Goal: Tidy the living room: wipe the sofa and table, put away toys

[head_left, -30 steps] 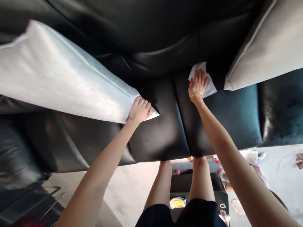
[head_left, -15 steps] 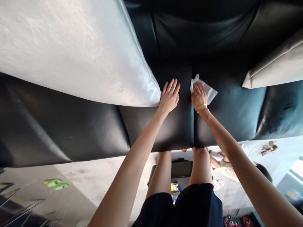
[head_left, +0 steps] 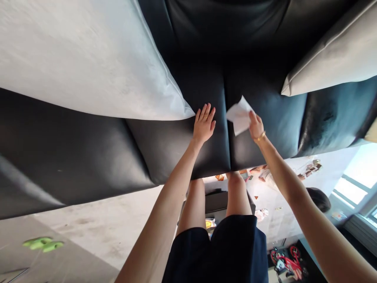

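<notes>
My left hand [head_left: 204, 125] lies flat on the black leather sofa seat [head_left: 171, 147], fingers stretched out, a ring on one finger. Its fingertips are close to the corner of a large white cushion [head_left: 97, 67]. In my right hand [head_left: 256, 126] a white tissue [head_left: 240, 116] is pinched between thumb and fingers. The tissue hangs out to the left over the seam between two seat sections. A bracelet circles the right wrist.
Another pale cushion [head_left: 330, 63] leans at the right against the sofa back [head_left: 229, 27]. Behind me a person [head_left: 318, 199] is on the floor beside scattered small items. Green slippers [head_left: 43, 243] lie at lower left, and a red bike [head_left: 290, 263] stands at lower right.
My right hand was pressed flat on the tissue against the seat; now it is turned and lifts the tissue by its edge. My left hand stays flat on the seat. The view has shifted.
</notes>
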### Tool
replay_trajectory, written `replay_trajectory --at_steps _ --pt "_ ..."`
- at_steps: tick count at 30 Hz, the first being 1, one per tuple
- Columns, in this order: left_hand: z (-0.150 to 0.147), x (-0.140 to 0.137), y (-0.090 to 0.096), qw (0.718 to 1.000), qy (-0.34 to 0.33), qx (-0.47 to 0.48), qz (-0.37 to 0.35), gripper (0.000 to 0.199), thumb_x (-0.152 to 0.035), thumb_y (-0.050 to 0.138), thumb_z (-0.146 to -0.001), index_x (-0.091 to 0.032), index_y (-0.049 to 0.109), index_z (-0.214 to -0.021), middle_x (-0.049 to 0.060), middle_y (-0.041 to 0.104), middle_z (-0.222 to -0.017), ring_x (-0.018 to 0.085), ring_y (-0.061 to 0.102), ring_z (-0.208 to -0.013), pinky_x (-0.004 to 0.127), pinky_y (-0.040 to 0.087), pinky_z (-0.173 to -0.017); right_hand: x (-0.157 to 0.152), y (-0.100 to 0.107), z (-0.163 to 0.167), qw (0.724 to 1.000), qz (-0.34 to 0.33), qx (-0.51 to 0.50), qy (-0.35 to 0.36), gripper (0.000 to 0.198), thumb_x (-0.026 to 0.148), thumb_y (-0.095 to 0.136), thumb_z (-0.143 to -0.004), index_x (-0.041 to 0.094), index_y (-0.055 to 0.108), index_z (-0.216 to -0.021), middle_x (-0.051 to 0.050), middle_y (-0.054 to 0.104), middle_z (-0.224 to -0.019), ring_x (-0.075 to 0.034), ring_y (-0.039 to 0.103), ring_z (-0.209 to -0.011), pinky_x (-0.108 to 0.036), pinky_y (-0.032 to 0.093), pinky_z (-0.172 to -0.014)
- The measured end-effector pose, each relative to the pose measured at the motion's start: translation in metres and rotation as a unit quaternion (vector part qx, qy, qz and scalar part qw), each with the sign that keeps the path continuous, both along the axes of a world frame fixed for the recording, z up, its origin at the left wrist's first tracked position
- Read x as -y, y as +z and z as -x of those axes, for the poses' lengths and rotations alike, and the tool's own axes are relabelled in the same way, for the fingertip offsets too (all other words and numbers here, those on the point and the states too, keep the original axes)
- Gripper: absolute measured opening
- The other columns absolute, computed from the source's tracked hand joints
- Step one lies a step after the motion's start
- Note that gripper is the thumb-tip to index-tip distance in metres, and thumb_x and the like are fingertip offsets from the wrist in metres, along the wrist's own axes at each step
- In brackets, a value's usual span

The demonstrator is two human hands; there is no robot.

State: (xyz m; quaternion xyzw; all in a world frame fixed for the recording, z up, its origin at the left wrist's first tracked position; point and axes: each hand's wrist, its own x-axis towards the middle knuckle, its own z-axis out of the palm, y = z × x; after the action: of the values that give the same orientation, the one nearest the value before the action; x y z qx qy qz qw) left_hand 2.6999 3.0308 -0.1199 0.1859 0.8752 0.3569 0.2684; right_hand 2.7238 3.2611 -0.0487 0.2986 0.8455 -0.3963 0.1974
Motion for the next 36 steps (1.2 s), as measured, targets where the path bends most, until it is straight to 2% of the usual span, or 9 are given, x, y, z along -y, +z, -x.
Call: replay_trajectory --at_steps 2,5,10,17,24,27,29,32,36 --pt "-0.001 0.000 -0.005 1.000 -0.021 0.007 0.009 0.064 -0.033 0.042 -0.097 -0.016 0.032 -0.158 0.012 0.021 -0.167 0.026 0.013 -0.157 0.052 0.009 -0.128 0.008 -0.038 0.058 0.994 -0.061 -0.088 -0.021 0.048 0.045 0.028 -0.103 0.015 0.057 -0.127 -0.010 0.068 -0.110 -0.017 0.063 -0.107 -0.033 0.054 -0.091" --pt "-0.001 0.000 -0.010 0.998 -0.052 0.007 0.027 0.073 -0.042 0.048 -0.095 -0.014 0.028 -0.159 0.012 0.017 -0.168 0.029 0.011 -0.157 0.053 0.006 -0.128 0.031 -0.080 0.117 0.975 -0.170 -0.110 0.093 0.046 0.038 0.033 -0.104 0.019 0.048 -0.142 -0.008 0.057 -0.137 -0.017 0.038 -0.140 -0.040 0.036 -0.116" --pt "-0.002 -0.005 -0.007 0.996 -0.046 0.012 0.078 0.075 -0.046 0.047 -0.096 -0.014 0.026 -0.160 0.011 0.015 -0.169 0.029 0.011 -0.157 0.054 0.003 -0.128 0.053 -0.084 0.127 0.921 -0.260 -0.068 0.283 0.053 0.030 0.036 -0.102 0.004 0.043 -0.147 -0.017 0.032 -0.160 -0.033 0.017 -0.153 -0.065 0.008 -0.121" --pt "0.000 -0.011 0.000 0.992 -0.062 0.011 0.112 0.074 -0.048 0.044 -0.097 -0.012 0.028 -0.159 0.013 0.019 -0.168 0.028 0.015 -0.157 0.051 0.005 -0.128 0.043 -0.045 0.073 0.885 -0.245 0.074 0.390 0.049 0.006 0.029 -0.099 0.004 0.048 -0.144 -0.022 0.057 -0.138 -0.030 0.050 -0.130 -0.051 0.039 -0.109" --pt "0.000 -0.012 0.001 0.990 -0.074 0.014 0.119 0.076 -0.049 0.043 -0.097 -0.013 0.025 -0.161 0.012 0.015 -0.168 0.028 0.011 -0.157 0.051 0.004 -0.128 0.047 0.014 -0.093 0.855 -0.114 0.269 0.428 0.042 0.008 0.037 -0.097 0.012 0.067 -0.126 -0.018 0.066 -0.126 -0.026 0.063 -0.114 -0.033 0.052 -0.091" --pt "-0.001 -0.013 -0.003 0.989 -0.074 0.023 0.124 0.076 -0.051 0.043 -0.097 -0.012 0.025 -0.160 0.013 0.015 -0.168 0.029 0.011 -0.157 0.051 0.001 -0.128 0.031 0.039 -0.125 0.848 -0.041 0.344 0.401 0.032 0.010 0.049 -0.092 0.017 0.075 -0.111 -0.012 0.073 -0.112 -0.023 0.070 -0.098 -0.030 0.055 -0.084" --pt "-0.001 -0.014 -0.007 0.990 -0.069 0.029 0.121 0.077 -0.052 0.043 -0.097 -0.012 0.025 -0.160 0.013 0.015 -0.168 0.029 0.010 -0.157 0.051 0.000 -0.128 0.016 0.035 -0.097 0.886 -0.057 0.295 0.353 0.036 0.012 0.046 -0.094 0.017 0.072 -0.118 -0.011 0.072 -0.113 -0.022 0.070 -0.097 -0.031 0.054 -0.088" --pt "-0.002 -0.015 -0.012 0.991 -0.060 0.039 0.115 0.079 -0.055 0.043 -0.096 -0.013 0.026 -0.160 0.012 0.015 -0.169 0.028 0.008 -0.157 0.052 -0.002 -0.128 0.004 -0.006 0.000 0.960 -0.117 0.079 0.241 0.041 0.013 0.040 -0.097 0.014 0.065 -0.130 -0.011 0.069 -0.118 -0.021 0.066 -0.107 -0.032 0.050 -0.099" --pt "-0.001 -0.014 -0.016 0.990 -0.059 0.056 0.114 0.080 -0.055 0.045 -0.095 -0.013 0.027 -0.160 0.013 0.015 -0.168 0.029 0.008 -0.157 0.053 -0.003 -0.128 0.019 -0.083 0.114 0.972 -0.113 -0.042 0.202 0.045 0.015 0.029 -0.105 0.000 0.047 -0.143 -0.013 0.061 -0.124 -0.018 0.060 -0.117 -0.028 0.044 -0.103"
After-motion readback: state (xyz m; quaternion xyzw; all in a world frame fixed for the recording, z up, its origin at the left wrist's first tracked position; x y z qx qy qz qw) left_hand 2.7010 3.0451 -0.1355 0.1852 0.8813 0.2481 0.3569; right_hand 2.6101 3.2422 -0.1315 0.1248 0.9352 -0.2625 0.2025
